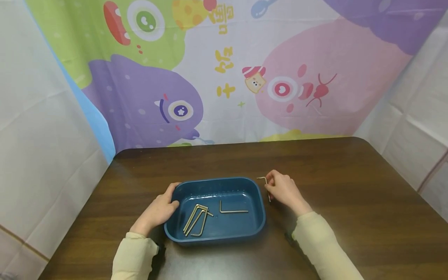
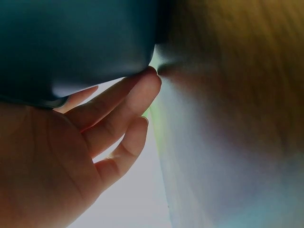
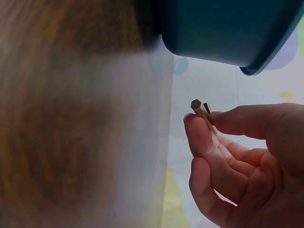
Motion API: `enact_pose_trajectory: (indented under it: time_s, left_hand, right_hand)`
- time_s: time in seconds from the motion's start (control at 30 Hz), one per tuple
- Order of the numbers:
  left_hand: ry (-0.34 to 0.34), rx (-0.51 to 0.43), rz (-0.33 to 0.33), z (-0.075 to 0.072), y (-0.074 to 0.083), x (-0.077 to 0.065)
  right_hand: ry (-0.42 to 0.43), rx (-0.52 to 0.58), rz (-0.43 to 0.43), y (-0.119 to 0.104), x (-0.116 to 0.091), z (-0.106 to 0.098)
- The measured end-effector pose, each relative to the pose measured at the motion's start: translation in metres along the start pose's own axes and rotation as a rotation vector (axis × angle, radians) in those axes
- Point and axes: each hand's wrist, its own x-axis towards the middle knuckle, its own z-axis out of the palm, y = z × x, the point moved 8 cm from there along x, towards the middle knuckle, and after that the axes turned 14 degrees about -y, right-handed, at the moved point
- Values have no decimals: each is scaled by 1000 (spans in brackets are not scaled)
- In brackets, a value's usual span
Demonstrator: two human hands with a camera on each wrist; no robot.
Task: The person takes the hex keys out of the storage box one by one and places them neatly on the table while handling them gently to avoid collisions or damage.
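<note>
A blue plastic bin stands on the table. My left hand holds its left end, with the thumb over the rim and the fingers along the outside wall; the left wrist view shows this hand from below. Just right of the bin, my right hand pinches a brass-coloured hex key between thumb and fingertips. Its six-sided end points toward the right wrist camera. Inside the bin, several hex keys lie overlapping at the left, and a single hex key lies apart at the right.
The dark wooden table runs around the bin on all sides. Behind it hangs a printed cartoon cloth, and pale cloth walls stand to the left and right.
</note>
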Motion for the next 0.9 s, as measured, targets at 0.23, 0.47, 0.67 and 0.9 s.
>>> enact_pose_trajectory:
  time_s: [0.23,0.47,0.67,0.9]
  left_hand:
    - [3,-1,-11,0,-1,1]
    - [-3,-11,-14,1,-1,0]
    - [-1,-11,-13,0,-1,0]
    - [2,-8,-12,1,-1,0]
  right_hand:
    - [-34,-13,14,3,1,2]
    - [-89,-24,31,5,-1,7]
    - [-105,-34,32,6,-1,9]
    - [-120,-40,51,9,1,11]
